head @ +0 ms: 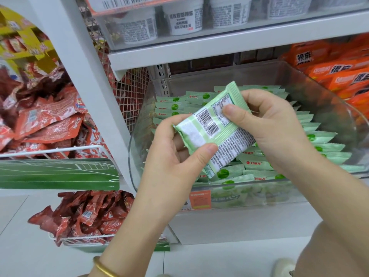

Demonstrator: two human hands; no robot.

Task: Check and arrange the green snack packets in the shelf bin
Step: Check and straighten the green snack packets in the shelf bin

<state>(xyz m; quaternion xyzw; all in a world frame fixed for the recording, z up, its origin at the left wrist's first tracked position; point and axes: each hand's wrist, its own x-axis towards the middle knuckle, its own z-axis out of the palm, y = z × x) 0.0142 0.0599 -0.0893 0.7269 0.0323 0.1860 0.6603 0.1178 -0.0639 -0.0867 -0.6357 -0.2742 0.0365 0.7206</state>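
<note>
I have the left hand (171, 154) and right hand (273, 124) both pinching one green packet (215, 126), thumbs on its barcode side and fingers curled behind. It is tilted just above the clear bin (249, 181). Inside the bin, green packets (319, 136) stand in rows on edge, with a few lying loose at the front. Orange packets (339, 72) pile up to the right, red packets (50, 120) heap in a wire basket (60, 150) on the left, and white tubs (179, 19) sit on the shelf above.

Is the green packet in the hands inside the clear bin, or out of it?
Out of it. The left hand and the right hand hold the packet above the bin, barcode side up.
</note>
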